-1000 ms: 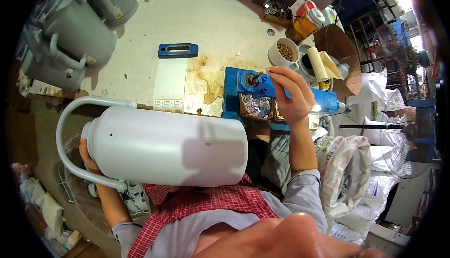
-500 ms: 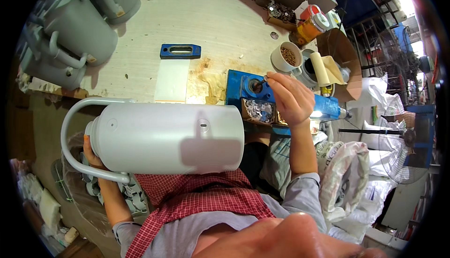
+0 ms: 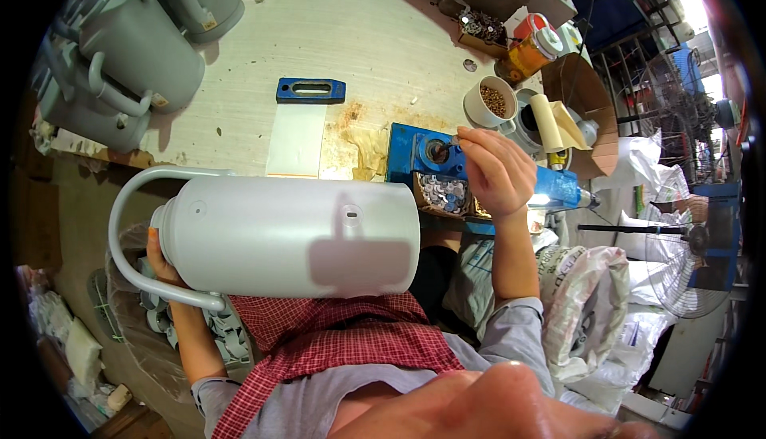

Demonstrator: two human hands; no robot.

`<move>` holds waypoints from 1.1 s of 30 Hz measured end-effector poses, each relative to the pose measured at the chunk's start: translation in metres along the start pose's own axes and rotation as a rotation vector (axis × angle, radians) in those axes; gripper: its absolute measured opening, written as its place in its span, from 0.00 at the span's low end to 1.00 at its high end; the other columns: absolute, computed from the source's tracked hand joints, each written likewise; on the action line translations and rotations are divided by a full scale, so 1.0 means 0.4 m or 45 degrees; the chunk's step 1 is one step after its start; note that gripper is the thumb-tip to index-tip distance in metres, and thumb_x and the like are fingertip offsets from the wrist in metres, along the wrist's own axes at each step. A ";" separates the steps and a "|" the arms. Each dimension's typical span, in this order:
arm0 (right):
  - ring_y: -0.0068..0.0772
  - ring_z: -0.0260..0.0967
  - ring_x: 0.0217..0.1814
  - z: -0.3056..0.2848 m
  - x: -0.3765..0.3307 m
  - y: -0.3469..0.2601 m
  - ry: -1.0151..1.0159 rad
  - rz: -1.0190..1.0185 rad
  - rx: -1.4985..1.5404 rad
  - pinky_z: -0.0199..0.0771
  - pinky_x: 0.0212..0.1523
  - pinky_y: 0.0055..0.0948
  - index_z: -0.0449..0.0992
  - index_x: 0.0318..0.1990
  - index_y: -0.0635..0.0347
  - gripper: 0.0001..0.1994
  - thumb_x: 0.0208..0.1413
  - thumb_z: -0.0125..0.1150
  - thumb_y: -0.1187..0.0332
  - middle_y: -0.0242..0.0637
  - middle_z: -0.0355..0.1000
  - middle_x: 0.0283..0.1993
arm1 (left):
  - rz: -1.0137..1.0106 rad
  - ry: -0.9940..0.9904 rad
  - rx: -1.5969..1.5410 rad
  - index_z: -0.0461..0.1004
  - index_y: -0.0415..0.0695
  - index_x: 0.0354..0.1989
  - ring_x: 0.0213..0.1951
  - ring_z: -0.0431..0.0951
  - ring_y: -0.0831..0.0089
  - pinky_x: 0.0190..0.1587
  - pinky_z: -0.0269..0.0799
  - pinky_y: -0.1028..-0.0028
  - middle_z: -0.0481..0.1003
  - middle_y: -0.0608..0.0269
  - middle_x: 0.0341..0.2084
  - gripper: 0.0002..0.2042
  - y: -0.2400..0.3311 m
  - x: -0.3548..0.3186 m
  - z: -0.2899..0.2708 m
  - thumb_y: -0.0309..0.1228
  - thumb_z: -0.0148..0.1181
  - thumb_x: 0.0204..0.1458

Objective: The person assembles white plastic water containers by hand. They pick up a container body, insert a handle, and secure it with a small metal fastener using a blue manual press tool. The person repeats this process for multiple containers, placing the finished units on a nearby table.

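A light grey vacuum flask body [image 3: 279, 231] lies sideways across my lap, its swing handle [image 3: 120, 231] looped out past the neck on the left. My left hand [image 3: 162, 262] grips the flask at its neck, partly hidden behind the body, with an orange covering on one fingertip. My right hand [image 3: 501, 172] is pinched over the blue bench fixture [image 3: 401, 152], close to its round dark socket [image 3: 436, 152]. Something small and dark shows at those fingertips, too little to name. Below the socket stands a small box of grey and white metal parts [image 3: 444, 195].
Several grey flask bodies [image 3: 144, 48] stand at the far left. A blue slotted bar [image 3: 311, 90] lies on the table [image 3: 263, 24]. Right of it are a white cup of small brass-coloured parts [image 3: 476, 104], a paper roll [image 3: 546, 124], a cardboard box [image 3: 570, 88] and sacks [image 3: 586, 295].
The whole view has shifted slightly. My right hand stays pinched by the socket, its fingertips a little farther back from it. The flask is held much as before.
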State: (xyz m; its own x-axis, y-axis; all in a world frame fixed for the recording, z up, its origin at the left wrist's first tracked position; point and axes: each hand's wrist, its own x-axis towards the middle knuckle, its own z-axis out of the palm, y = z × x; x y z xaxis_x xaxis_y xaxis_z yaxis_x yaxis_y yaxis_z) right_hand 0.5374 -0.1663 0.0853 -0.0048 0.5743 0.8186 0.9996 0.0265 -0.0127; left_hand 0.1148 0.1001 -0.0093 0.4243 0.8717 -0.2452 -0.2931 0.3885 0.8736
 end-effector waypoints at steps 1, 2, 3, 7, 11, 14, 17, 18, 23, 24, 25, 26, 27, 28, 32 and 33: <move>0.37 0.79 0.35 0.000 0.002 -0.001 -0.001 0.001 0.000 0.80 0.36 0.29 0.78 0.35 0.62 0.10 0.43 0.65 0.82 0.38 0.80 0.38 | 0.007 -0.010 0.012 0.71 0.35 0.54 0.44 0.78 0.62 0.48 0.75 0.67 0.77 0.50 0.44 0.30 -0.001 0.001 -0.003 0.53 0.39 0.63; 0.37 0.79 0.35 -0.002 0.005 -0.002 -0.001 0.003 -0.001 0.80 0.36 0.30 0.78 0.35 0.62 0.10 0.43 0.65 0.82 0.38 0.80 0.37 | 0.013 -0.020 0.025 0.71 0.36 0.54 0.44 0.78 0.62 0.48 0.75 0.67 0.77 0.50 0.44 0.30 -0.003 0.003 -0.008 0.53 0.39 0.63; 0.38 0.79 0.35 -0.004 0.006 -0.002 -0.002 0.005 -0.002 0.80 0.36 0.30 0.78 0.35 0.62 0.10 0.43 0.66 0.82 0.38 0.79 0.37 | 0.018 -0.032 0.037 0.71 0.36 0.54 0.44 0.78 0.62 0.48 0.75 0.67 0.77 0.50 0.44 0.30 -0.004 0.005 -0.010 0.53 0.39 0.63; 0.40 0.79 0.35 -0.019 -0.008 -0.003 0.104 0.085 -0.042 0.80 0.38 0.30 0.78 0.35 0.62 0.10 0.44 0.65 0.83 0.40 0.80 0.37 | 0.026 -0.022 0.060 0.72 0.36 0.53 0.43 0.78 0.62 0.47 0.76 0.67 0.77 0.50 0.43 0.30 0.005 0.005 0.014 0.53 0.39 0.63; 0.41 0.80 0.36 -0.086 -0.130 -0.054 0.249 0.393 -0.033 0.80 0.39 0.31 0.78 0.36 0.64 0.10 0.45 0.63 0.85 0.42 0.80 0.37 | 0.025 0.062 0.001 0.73 0.38 0.52 0.43 0.79 0.64 0.47 0.76 0.68 0.77 0.52 0.43 0.28 0.007 0.017 0.010 0.52 0.41 0.63; 0.41 0.80 0.36 -0.132 -0.301 -0.079 0.146 0.605 -0.107 0.80 0.39 0.31 0.78 0.37 0.66 0.10 0.45 0.63 0.86 0.43 0.80 0.35 | 0.107 0.069 -0.100 0.72 0.41 0.53 0.45 0.77 0.64 0.48 0.75 0.66 0.76 0.56 0.45 0.26 -0.013 0.051 -0.008 0.52 0.44 0.62; 0.42 0.79 0.42 -0.138 -0.412 -0.033 -0.210 0.904 -0.299 0.78 0.45 0.33 0.78 0.37 0.65 0.08 0.48 0.62 0.83 0.43 0.79 0.41 | 0.141 0.258 -0.145 0.71 0.44 0.53 0.48 0.75 0.65 0.50 0.74 0.66 0.75 0.59 0.47 0.25 -0.015 0.064 0.112 0.52 0.47 0.61; 0.43 0.78 0.44 -0.132 -0.423 -0.023 -0.350 0.999 -0.383 0.77 0.46 0.33 0.78 0.37 0.65 0.07 0.50 0.62 0.82 0.44 0.79 0.42 | 0.152 0.359 -0.152 0.71 0.44 0.53 0.49 0.75 0.65 0.50 0.74 0.66 0.74 0.60 0.47 0.24 -0.016 0.067 0.169 0.52 0.48 0.61; 0.45 0.76 0.50 -0.134 -0.274 -0.131 -0.046 1.098 0.380 0.73 0.52 0.33 0.77 0.47 0.69 0.18 0.54 0.66 0.64 0.48 0.77 0.48 | 0.253 0.069 0.067 0.72 0.42 0.52 0.44 0.78 0.66 0.45 0.77 0.66 0.76 0.55 0.44 0.25 -0.045 0.112 0.171 0.52 0.42 0.64; 0.44 0.76 0.50 -0.131 -0.254 -0.162 -0.037 1.126 0.616 0.72 0.52 0.32 0.76 0.49 0.71 0.23 0.55 0.66 0.59 0.49 0.76 0.48 | 0.295 0.088 0.078 0.73 0.39 0.49 0.39 0.79 0.67 0.40 0.78 0.69 0.77 0.56 0.39 0.25 -0.053 0.120 0.200 0.50 0.42 0.64; 0.42 0.73 0.54 -0.123 -0.255 -0.184 0.101 1.156 0.784 0.69 0.56 0.32 0.75 0.49 0.76 0.30 0.57 0.63 0.49 0.54 0.74 0.51 | 0.345 0.117 0.090 0.74 0.36 0.47 0.34 0.80 0.69 0.35 0.78 0.71 0.78 0.56 0.35 0.25 -0.064 0.110 0.258 0.48 0.41 0.65; 0.37 0.71 0.53 -0.099 -0.296 -0.203 0.278 1.205 0.917 0.68 0.55 0.29 0.70 0.55 0.76 0.34 0.58 0.61 0.46 0.48 0.73 0.51 | 0.391 0.140 0.098 0.75 0.33 0.44 0.29 0.80 0.71 0.29 0.78 0.74 0.79 0.56 0.31 0.25 -0.080 0.099 0.327 0.46 0.41 0.66; 0.34 0.68 0.55 -0.092 -0.335 -0.215 0.396 1.348 0.943 0.66 0.57 0.31 0.65 0.58 0.74 0.34 0.60 0.58 0.47 0.45 0.70 0.53 | 0.493 0.079 0.173 0.76 0.34 0.35 0.23 0.78 0.75 0.24 0.75 0.76 0.78 0.59 0.24 0.24 -0.093 0.079 0.402 0.44 0.43 0.66; 0.32 0.66 0.57 -0.092 -0.364 -0.218 0.519 1.494 0.973 0.64 0.59 0.32 0.60 0.62 0.73 0.35 0.61 0.56 0.47 0.42 0.67 0.55 | 0.566 0.019 0.195 0.74 0.37 0.24 0.19 0.75 0.78 0.19 0.68 0.79 0.76 0.63 0.19 0.24 -0.121 0.078 0.427 0.42 0.44 0.66; 0.22 0.66 0.46 -0.123 -0.374 -0.135 1.067 1.587 0.817 0.66 0.45 0.23 0.66 0.52 0.63 0.17 0.67 0.51 0.59 0.32 0.69 0.44 | 0.662 -0.369 0.224 0.68 0.43 0.17 0.18 0.66 0.81 0.20 0.60 0.78 0.70 0.71 0.16 0.23 -0.229 0.022 0.576 0.47 0.59 0.58; 0.22 0.67 0.46 -0.137 -0.390 -0.119 1.090 1.601 0.788 0.66 0.45 0.23 0.66 0.52 0.63 0.16 0.67 0.51 0.60 0.32 0.70 0.44 | 0.670 -0.388 0.269 0.68 0.41 0.17 0.19 0.65 0.81 0.22 0.59 0.78 0.70 0.70 0.17 0.24 -0.261 0.021 0.607 0.48 0.59 0.57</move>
State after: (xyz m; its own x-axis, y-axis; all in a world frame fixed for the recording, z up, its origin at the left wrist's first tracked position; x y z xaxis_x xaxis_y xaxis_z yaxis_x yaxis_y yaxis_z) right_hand 0.4920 -0.3018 -0.0102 0.9795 -0.1003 0.1745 0.1988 0.3457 -0.9171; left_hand 0.3572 -0.0057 -0.0005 0.5030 0.7938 0.3420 -0.3668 -0.1622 0.9161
